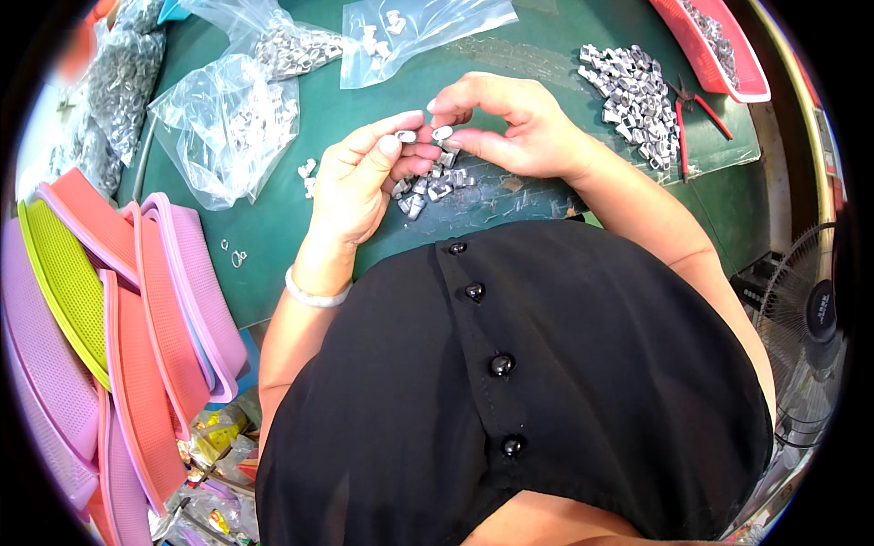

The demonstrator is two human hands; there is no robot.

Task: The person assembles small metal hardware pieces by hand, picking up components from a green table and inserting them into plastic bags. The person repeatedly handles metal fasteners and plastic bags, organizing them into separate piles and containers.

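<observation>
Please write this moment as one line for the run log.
left hand: holds small pale part | right hand: holds second pale part | nearby: loose grey parts | right side: red-handled pliers beside grey pile

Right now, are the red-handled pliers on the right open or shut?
Open: the pliers lie on the green table with their red handles spread apart, beside the heap of small grey pieces.

You can read no text: pale lettering [825, 309] on the round black hub [818, 318] of the dark wire-caged fan [794, 289], beyond the green tabletop [255, 250]'s right edge, is too small.
</observation>
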